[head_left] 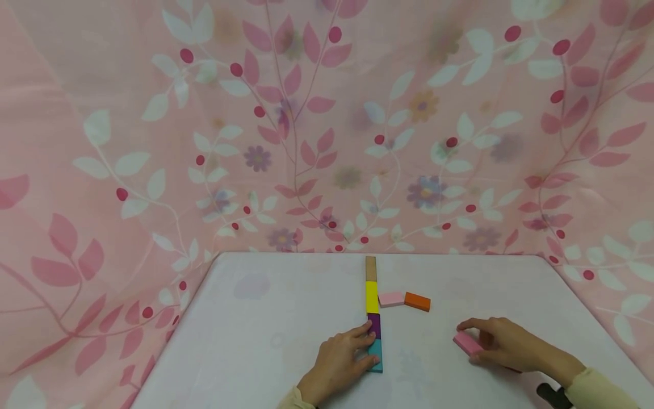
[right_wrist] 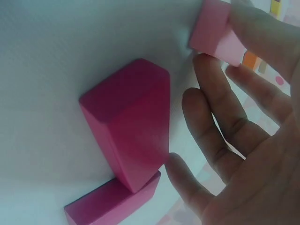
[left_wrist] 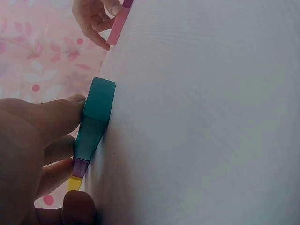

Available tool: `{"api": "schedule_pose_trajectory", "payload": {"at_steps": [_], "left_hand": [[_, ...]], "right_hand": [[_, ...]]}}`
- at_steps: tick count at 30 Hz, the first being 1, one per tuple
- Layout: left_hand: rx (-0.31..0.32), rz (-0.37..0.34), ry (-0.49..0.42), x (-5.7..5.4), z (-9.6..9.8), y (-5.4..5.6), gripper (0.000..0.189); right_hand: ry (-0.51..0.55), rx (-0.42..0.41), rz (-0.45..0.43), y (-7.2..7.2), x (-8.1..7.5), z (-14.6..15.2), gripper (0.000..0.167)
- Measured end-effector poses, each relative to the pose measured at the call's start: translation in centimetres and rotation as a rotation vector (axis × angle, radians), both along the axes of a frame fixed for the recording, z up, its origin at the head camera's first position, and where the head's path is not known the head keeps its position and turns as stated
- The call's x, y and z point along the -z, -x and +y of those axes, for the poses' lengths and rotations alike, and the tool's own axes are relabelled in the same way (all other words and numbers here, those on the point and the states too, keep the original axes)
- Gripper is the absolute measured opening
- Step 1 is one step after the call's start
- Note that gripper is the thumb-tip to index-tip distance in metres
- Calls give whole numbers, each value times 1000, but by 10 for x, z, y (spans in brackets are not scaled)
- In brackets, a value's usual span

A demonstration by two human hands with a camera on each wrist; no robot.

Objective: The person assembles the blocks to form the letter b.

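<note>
A straight row of blocks runs away from the person: teal (head_left: 375, 352), purple (head_left: 375, 326), yellow (head_left: 372, 297) and tan (head_left: 370, 268). The left hand (head_left: 341, 360) rests against the near part of this row, its thumb on the teal block and fingertips at the purple one. To the right, the right hand (head_left: 506, 342) pinches a light pink block (head_left: 467, 343) between thumb and fingers, low at the tabletop. Beneath that hand, the right wrist view shows a magenta block (right_wrist: 140, 126) touching a second magenta block (right_wrist: 112, 201); the head view mostly hides them.
A pale pink block (head_left: 391, 299) lies beside the yellow block, and an orange block (head_left: 417, 301) lies at its right end. Everything is on a white-covered table (head_left: 230, 329). Behind it hangs a pink curtain (head_left: 327, 125) with leaves and flowers.
</note>
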State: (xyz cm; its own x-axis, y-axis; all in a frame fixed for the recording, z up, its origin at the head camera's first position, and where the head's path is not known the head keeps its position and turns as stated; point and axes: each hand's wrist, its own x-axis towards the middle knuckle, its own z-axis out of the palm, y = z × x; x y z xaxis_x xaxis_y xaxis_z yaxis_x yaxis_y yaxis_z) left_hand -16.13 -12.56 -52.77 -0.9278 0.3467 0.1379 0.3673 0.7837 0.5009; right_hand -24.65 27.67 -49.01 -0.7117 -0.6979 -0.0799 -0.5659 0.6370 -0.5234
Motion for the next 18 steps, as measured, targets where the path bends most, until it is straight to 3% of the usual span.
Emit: {"api": "schedule_pose_trajectory", "payload": {"at_steps": [12,18], "left_hand": [[-3,5,10,0,0,1,48],[-3,-12,5,0,1,1,48]], "right_hand": [[61,-13,-67,1,-1,4,60],[52,22,-46,1,3,2,58]]}}
